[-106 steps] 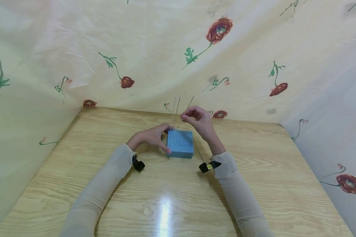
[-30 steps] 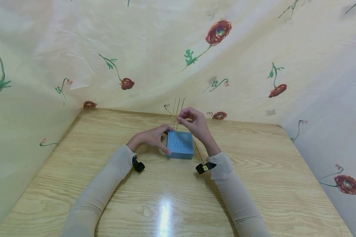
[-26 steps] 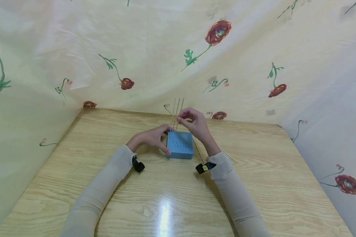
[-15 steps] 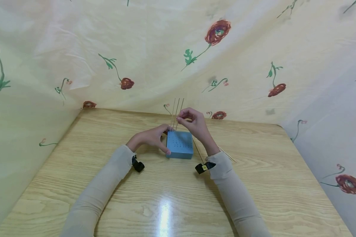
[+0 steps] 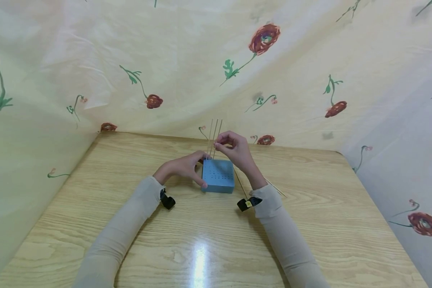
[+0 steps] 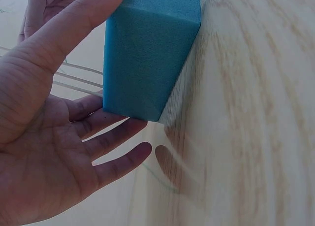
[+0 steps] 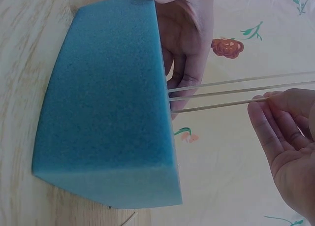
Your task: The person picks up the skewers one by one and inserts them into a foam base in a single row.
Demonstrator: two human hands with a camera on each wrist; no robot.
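Note:
A blue foam block (image 5: 218, 182) with rows of small holes in its top sits on the table. My left hand (image 5: 181, 165) holds it from the left, thumb at the near corner and fingers at the far side. Two thin wooden sticks stand upright along the block's far edge, one of them a pale stick (image 7: 241, 81). My right hand (image 5: 236, 149) pinches a third stick (image 7: 216, 106) between thumb and fingertips. That stick's lower end meets the block beside the other two, and it leans slightly right in the head view.
On the wooden table (image 5: 158, 248), a loose stick (image 5: 241, 183) lies just right of the block, partly under my right wrist. More thin sticks (image 5: 276, 188) lie farther right, partly hidden by the forearm. A flowered cloth (image 5: 187, 60) hangs behind the table.
Since the earliest frame, my right hand has moved left, bringing its stick more upright and close to the other two. Over the last second almost nothing moves; my left hand stays on the block.

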